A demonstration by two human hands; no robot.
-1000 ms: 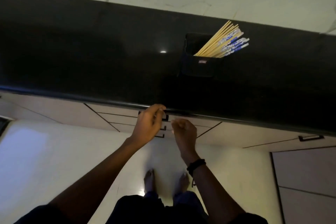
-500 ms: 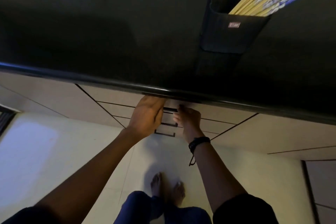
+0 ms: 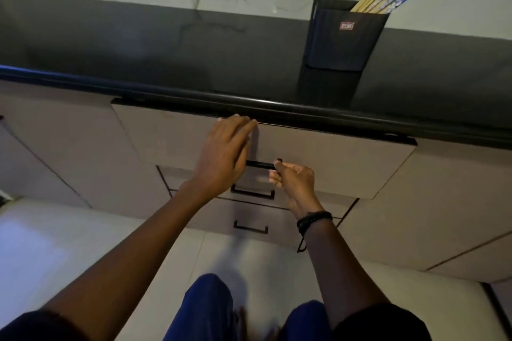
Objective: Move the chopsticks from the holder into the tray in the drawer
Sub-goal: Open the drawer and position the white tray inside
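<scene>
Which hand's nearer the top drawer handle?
Right. The right hand grips the handle at its right end; the left hand reaches past it, fingertips at the top edge of the drawer front.

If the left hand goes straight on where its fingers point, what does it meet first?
Probably the counter edge above the drawer; the left hand is nearly there, though depth is unclear.

Glossy black countertop [image 3: 194,63], cloth holder [image 3: 343,44]
</scene>
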